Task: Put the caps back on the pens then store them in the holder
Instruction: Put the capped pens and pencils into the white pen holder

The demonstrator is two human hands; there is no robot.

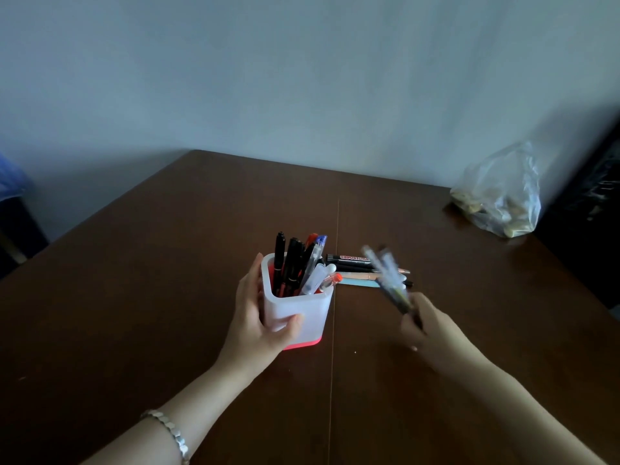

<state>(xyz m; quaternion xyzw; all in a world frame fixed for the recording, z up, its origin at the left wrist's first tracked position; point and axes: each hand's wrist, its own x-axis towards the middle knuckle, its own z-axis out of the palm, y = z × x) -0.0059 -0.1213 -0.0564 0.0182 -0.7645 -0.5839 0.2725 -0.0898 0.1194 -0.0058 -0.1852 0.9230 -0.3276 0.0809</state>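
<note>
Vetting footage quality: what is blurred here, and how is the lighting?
Head view: the right hand and the clear-barrelled pens it grips are motion-smeared; the left hand and the white plastic pen holder with a red base are sharp; lighting is dim and bluish.

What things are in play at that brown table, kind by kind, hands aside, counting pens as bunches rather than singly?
Pen holder: 1
Plastic bag: 1
Pen bunches: 3 (standing pens, lying pens, pens held by the right hand)
Total: 5
</note>
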